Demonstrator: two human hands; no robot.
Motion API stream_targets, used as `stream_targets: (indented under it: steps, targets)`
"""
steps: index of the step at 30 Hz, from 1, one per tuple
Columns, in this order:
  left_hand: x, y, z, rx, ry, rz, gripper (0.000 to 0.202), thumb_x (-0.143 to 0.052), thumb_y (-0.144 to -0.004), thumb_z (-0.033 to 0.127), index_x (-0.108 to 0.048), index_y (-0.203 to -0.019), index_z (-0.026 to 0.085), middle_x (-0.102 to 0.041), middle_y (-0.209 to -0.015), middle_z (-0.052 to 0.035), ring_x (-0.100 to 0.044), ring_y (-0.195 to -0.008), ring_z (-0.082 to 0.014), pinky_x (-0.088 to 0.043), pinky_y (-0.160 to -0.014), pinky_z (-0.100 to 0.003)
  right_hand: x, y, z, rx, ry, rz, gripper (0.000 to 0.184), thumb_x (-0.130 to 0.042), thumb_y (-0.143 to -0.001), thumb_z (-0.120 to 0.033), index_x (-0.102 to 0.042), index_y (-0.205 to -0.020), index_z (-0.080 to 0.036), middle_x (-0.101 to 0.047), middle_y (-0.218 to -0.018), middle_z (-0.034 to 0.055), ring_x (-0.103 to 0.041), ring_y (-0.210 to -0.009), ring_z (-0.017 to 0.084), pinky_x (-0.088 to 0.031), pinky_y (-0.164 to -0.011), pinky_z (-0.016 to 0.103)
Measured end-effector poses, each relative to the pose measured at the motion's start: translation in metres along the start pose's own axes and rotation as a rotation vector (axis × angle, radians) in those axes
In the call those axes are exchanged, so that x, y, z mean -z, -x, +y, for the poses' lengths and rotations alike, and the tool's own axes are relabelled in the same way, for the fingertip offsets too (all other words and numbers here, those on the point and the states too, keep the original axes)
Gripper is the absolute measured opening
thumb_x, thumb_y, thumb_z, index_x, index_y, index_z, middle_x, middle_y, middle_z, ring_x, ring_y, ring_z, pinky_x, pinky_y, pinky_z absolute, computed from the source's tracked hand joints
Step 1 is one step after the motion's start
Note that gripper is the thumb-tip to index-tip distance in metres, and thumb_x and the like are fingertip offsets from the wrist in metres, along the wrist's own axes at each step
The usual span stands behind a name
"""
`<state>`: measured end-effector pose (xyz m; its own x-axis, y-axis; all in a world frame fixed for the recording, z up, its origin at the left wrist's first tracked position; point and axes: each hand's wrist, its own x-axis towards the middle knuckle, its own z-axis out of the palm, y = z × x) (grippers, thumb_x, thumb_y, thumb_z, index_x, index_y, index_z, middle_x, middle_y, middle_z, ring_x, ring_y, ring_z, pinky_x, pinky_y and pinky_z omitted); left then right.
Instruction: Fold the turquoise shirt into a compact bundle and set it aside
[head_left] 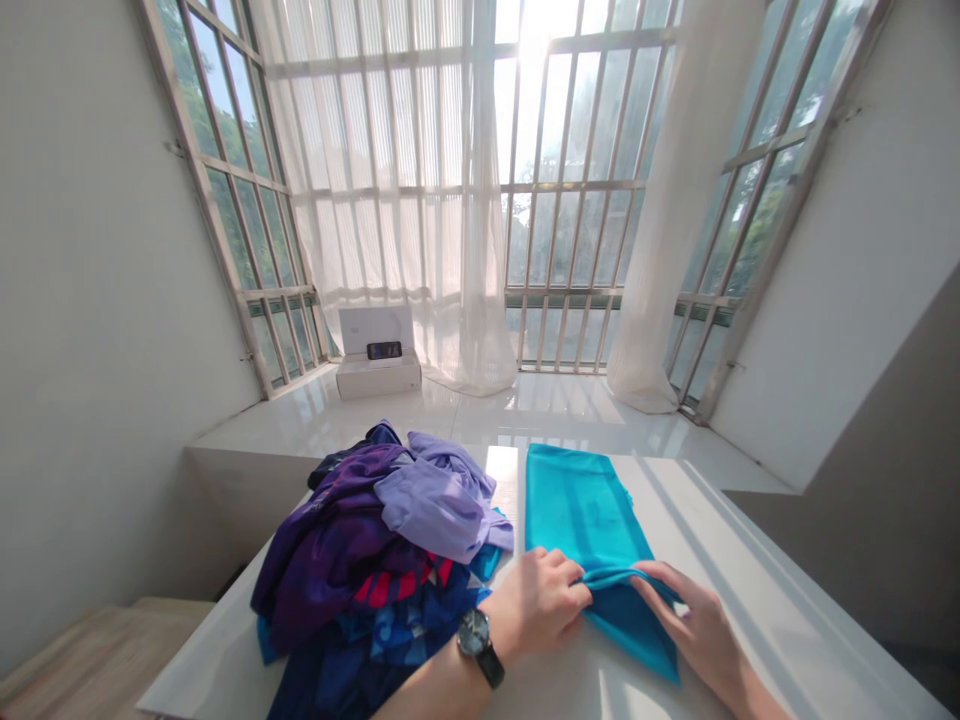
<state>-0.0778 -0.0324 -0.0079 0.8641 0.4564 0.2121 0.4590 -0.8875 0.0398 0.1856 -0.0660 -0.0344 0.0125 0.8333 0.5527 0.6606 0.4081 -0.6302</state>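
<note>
A turquoise cloth garment [581, 500], folded into a long flat strip, lies on the white table [712, 560]. Across its near part runs a raised fold, pinched at both ends. My left hand [546, 600], with a watch [475, 640] on its wrist, grips the left end of that fold. At the right end my right hand [690, 615] holds the cloth between thumb and fingers. The near end of the garment hangs slack below the fold, tapering to a corner on the table. What kind of garment it is cannot be made out.
Left of my hands is a heap of crumpled clothes: a purple piece [322, 540], a lilac one [442, 490] and blue patterned ones [397, 630]. Behind the table, a white box [379, 375] with a phone [384, 350] stands on the window ledge [480, 410]. White curtains [480, 250] hang there.
</note>
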Motion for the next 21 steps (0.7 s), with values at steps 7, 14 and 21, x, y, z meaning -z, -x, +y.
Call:
stream_targets:
  steps: [7, 14, 21]
  targets:
    - [-0.006, -0.008, 0.001, -0.016, -0.010, 0.059, 0.022, -0.059, -0.101, 0.036, -0.067, -0.089, 0.019, -0.072, -0.098, -0.0037, -0.067, -0.090, -0.0227, -0.048, -0.071, -0.035, -0.001, 0.001, -0.001, 0.039, 0.008, 0.006, 0.037, -0.065, -0.089, -0.061, -0.077, -0.085, -0.026, -0.082, -0.085, 0.0041, -0.079, -0.077, 0.024, -0.065, -0.073, 0.030]
    - [-0.006, -0.005, 0.001, -0.015, 0.130, 0.091, 0.028, -0.059, -0.101, 0.039, -0.066, -0.082, 0.020, -0.073, -0.089, -0.0033, -0.067, -0.081, -0.0199, -0.049, -0.072, -0.031, -0.002, 0.018, 0.002, 0.168, 0.160, 0.152, 0.030, -0.062, -0.095, -0.053, -0.079, -0.090, -0.029, -0.077, -0.100, 0.0072, -0.076, -0.091, 0.024, -0.065, -0.082, 0.036]
    - [-0.015, -0.007, 0.003, 0.067, 0.224, 0.142, 0.023, -0.062, -0.099, 0.038, -0.070, -0.085, 0.021, -0.075, -0.094, -0.0030, -0.070, -0.085, -0.0195, -0.050, -0.072, -0.029, 0.001, 0.045, -0.019, 0.321, 0.343, 0.248, 0.018, -0.064, -0.095, -0.039, -0.075, -0.102, -0.026, -0.072, -0.099, 0.0084, -0.072, -0.091, 0.024, -0.064, -0.079, 0.039]
